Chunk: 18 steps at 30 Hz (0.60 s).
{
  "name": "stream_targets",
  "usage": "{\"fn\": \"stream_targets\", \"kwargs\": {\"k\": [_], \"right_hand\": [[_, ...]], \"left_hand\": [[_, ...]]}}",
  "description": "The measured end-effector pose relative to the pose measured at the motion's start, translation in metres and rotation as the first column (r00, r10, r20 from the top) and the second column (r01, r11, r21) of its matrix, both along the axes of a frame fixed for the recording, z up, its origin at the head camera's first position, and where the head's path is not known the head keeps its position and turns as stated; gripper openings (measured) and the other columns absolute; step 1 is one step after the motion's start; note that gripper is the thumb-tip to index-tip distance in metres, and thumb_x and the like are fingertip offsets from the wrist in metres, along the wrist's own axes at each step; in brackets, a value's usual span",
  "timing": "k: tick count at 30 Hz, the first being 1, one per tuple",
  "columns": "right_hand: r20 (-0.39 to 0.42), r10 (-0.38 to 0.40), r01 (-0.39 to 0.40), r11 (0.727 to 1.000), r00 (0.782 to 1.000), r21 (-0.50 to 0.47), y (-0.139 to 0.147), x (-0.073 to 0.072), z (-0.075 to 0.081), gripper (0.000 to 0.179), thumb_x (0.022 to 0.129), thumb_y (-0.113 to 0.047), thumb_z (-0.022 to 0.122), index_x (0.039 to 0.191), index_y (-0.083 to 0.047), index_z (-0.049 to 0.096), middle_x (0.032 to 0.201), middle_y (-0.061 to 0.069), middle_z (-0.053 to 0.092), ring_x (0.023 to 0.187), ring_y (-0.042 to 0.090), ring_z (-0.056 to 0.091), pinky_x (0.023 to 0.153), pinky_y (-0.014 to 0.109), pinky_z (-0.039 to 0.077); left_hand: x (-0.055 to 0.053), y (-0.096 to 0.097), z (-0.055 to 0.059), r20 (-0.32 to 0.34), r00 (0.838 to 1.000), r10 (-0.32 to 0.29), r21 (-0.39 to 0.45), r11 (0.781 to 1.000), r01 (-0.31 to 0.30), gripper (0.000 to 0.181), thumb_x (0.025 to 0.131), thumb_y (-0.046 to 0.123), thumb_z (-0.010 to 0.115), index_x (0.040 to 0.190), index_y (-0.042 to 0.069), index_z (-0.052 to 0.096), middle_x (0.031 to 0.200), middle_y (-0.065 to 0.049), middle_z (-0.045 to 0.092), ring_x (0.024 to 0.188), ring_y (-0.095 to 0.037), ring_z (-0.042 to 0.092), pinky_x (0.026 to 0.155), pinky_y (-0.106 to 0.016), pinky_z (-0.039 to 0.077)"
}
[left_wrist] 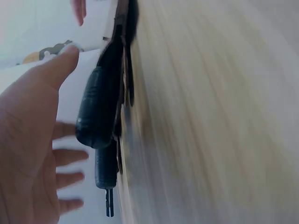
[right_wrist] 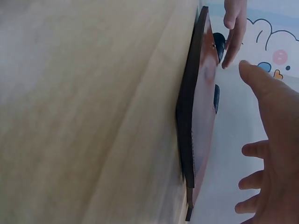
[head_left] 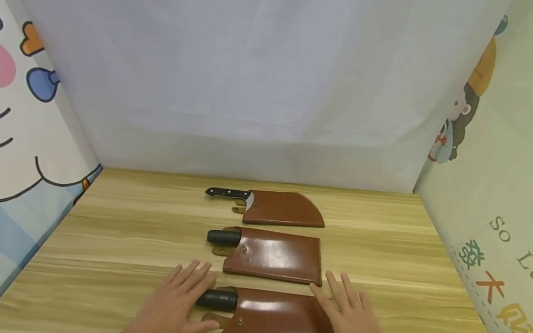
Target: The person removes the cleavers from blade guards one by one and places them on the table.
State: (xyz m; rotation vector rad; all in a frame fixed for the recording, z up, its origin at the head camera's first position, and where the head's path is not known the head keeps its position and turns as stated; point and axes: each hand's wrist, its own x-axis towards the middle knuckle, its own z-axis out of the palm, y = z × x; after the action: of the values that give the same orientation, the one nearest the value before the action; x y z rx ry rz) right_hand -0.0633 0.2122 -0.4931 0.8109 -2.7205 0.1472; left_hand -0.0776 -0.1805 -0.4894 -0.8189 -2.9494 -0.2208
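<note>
Three cleavers in brown leather sheaths lie in a column on the table, handles to the left. The nearest sheathed cleaver has a thick black handle. Over its handle end hovers my left hand, fingers spread and straight. My right hand is over the sheath's right end, fingers likewise spread. In both wrist views the palms stand off from the sheaths with nothing in them. Beyond lies the middle sheathed cleaver, also black-handled. Farthest is a cleaver with a riveted black handle and a curved sheath tip.
The wood-grain table ends at a white cloth backdrop. A cartoon-printed panel stands at the left, and a pale green printed panel at the right. Small snap straps stick out beside the handles.
</note>
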Motion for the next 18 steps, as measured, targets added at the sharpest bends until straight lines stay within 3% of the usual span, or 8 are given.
{"fn": "stream_targets", "kwargs": {"k": [5,8,14,18], "right_hand": [[0.051,0.099,-0.099,0.995,0.994,0.003,-0.001,-0.003,-0.001,0.109,0.074,-0.093,0.055,0.151,-0.017,0.050,0.157,0.021,0.041,0.137,0.049,0.045,0.089,0.067,0.049],[0.128,0.140,-0.141,0.990,0.982,0.000,-0.002,-0.006,-0.001,0.111,0.073,-0.094,0.053,0.152,-0.016,0.049,0.158,0.021,0.040,0.138,0.049,0.045,0.091,0.067,0.049],[0.248,0.154,-0.164,0.986,0.957,0.017,-0.003,-0.008,-0.002,0.112,0.073,-0.095,0.051,0.155,-0.018,0.046,0.159,0.022,0.039,0.140,0.046,0.044,0.097,0.063,0.047],[0.248,0.150,-0.167,0.985,0.957,0.050,-0.002,-0.008,-0.004,0.111,0.073,-0.095,0.050,0.155,-0.020,0.046,0.155,0.020,0.045,0.137,0.041,0.048,0.099,0.057,0.048]], "left_hand": [[-0.008,-0.004,0.000,-0.030,0.991,-0.127,-0.027,0.992,0.126,0.087,0.092,0.075,0.054,0.153,0.014,0.049,0.155,-0.009,0.049,0.144,-0.034,0.043,0.115,-0.052,0.034],[-0.014,-0.006,0.000,-0.001,0.986,-0.167,-0.009,0.986,0.167,0.082,0.093,0.073,0.054,0.152,0.016,0.050,0.153,-0.007,0.052,0.141,-0.032,0.047,0.112,-0.052,0.038],[-0.020,-0.006,0.001,0.166,0.972,-0.168,0.077,0.985,0.157,0.077,0.092,0.075,0.052,0.150,0.024,0.052,0.147,-0.004,0.055,0.131,-0.029,0.053,0.108,-0.054,0.042],[-0.022,-0.005,0.001,0.198,0.966,-0.167,0.110,0.983,0.148,0.075,0.091,0.076,0.052,0.147,0.026,0.056,0.136,-0.001,0.058,0.123,-0.024,0.055,0.104,-0.052,0.045]]}}
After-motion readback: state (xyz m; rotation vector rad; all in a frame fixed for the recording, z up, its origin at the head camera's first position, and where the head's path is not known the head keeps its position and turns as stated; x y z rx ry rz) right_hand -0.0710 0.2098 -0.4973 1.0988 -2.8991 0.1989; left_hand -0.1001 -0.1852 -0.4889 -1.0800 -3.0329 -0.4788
